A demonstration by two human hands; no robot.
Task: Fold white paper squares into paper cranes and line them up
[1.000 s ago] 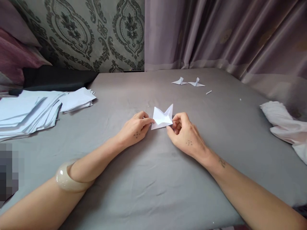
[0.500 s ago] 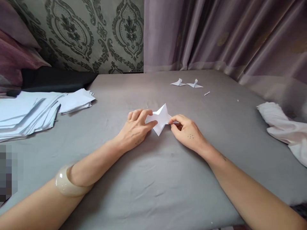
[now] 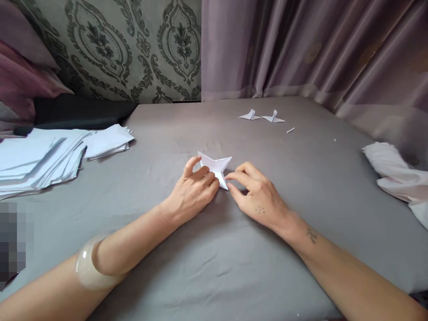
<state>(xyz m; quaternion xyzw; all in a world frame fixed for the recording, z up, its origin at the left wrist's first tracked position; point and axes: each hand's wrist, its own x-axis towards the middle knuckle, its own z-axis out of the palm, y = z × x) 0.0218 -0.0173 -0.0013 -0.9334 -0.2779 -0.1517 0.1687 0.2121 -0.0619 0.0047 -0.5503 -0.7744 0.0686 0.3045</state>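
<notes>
A white folded paper (image 3: 218,166) with four pointed corners, like a star, lies between my hands on the grey cloth. My left hand (image 3: 195,189) holds it from the left, with curled fingers over its near-left part and the index finger raised and bent by the far-left point. Those fingers hide part of the paper. At the near-right point, my right hand (image 3: 257,189) has its thumb and index fingertip around the paper's edge, the other fingers bent behind.
Two folded paper figures (image 3: 250,115) stand at the back right, with a small paper scrap (image 3: 290,130) nearby. Stacks of white paper (image 3: 36,160) lie at the left, in front of a black cloth (image 3: 83,111). A crumpled pale cloth (image 3: 397,171) lies at the right edge.
The star-shaped paper has turned, its points now aimed differently. My left fingers have shifted over it, the index lifting. My right fingertips have moved slightly left and nearer to me, onto another point.
</notes>
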